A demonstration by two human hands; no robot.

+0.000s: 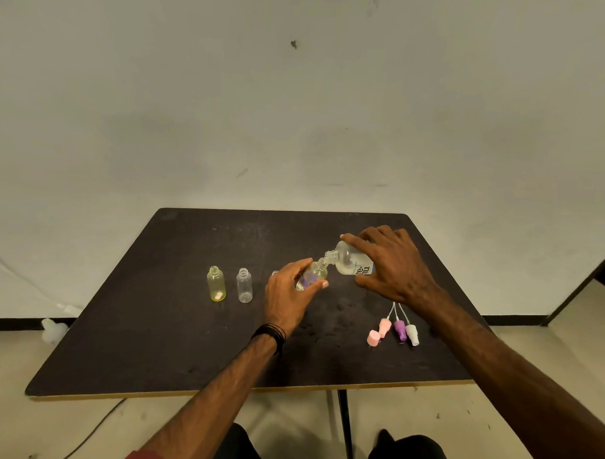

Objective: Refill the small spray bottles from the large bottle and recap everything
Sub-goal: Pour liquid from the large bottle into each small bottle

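Observation:
My right hand (390,263) grips the large clear bottle (349,262), tipped on its side with its open neck pointing left. That neck meets the mouth of a small clear spray bottle (314,275), which my left hand (288,294) holds tilted above the dark table (153,327). Two more small bottles stand uncapped at the left: a yellow one (216,284) and a clear one (244,285). The top of another small bottle (275,273) peeks out behind my left hand.
Near my right forearm lie loose spray tops with dip tubes: pink (384,326), purple (400,329) and white (412,333), plus a pink cap (372,337). Wet spots mark the table's middle. A white object (52,329) sits on the floor at left.

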